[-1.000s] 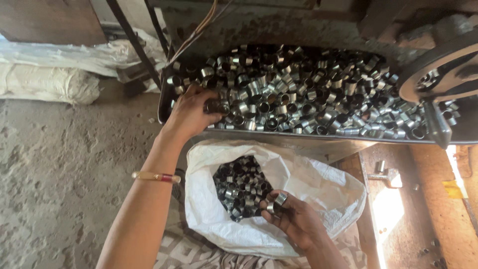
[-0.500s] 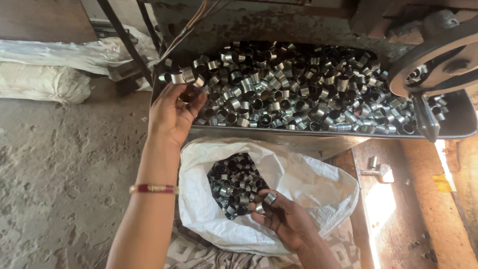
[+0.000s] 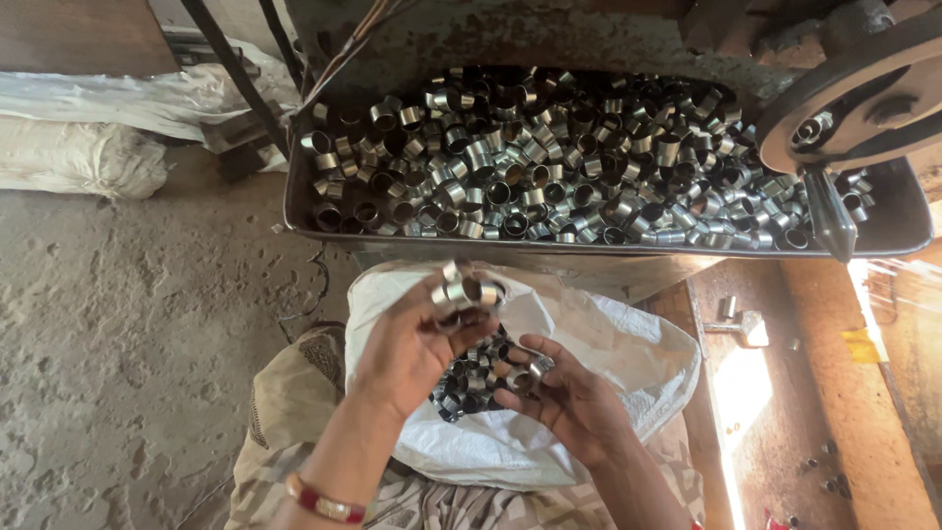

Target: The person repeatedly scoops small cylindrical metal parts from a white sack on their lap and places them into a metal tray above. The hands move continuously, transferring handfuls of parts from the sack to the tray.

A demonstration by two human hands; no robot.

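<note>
My left hand (image 3: pixel 417 344) is raised over a white woven sack (image 3: pixel 589 393) and grips a small cluster of shiny metal rings (image 3: pixel 463 291) at its fingertips. Just to its right, my right hand (image 3: pixel 559 397) lies palm up over the sack's mouth and holds a few metal rings (image 3: pixel 525 373) in its fingers. More rings fill the dark inside of the sack (image 3: pixel 466 388), partly hidden by both hands. A red and gold bangle (image 3: pixel 324 503) circles my left wrist.
A long metal tray (image 3: pixel 903 231) heaped with several metal rings (image 3: pixel 549 167) stands beyond the sack. A machine wheel (image 3: pixel 854 88) overhangs its right end. Filled white sacks (image 3: pixel 88 157) lie on the dusty floor at left. A wooden plank (image 3: pixel 854 393) runs along the right.
My left hand has come back from the tray, carrying rings, and now hovers over the sack. My right hand has stayed at the sack's mouth with its rings.
</note>
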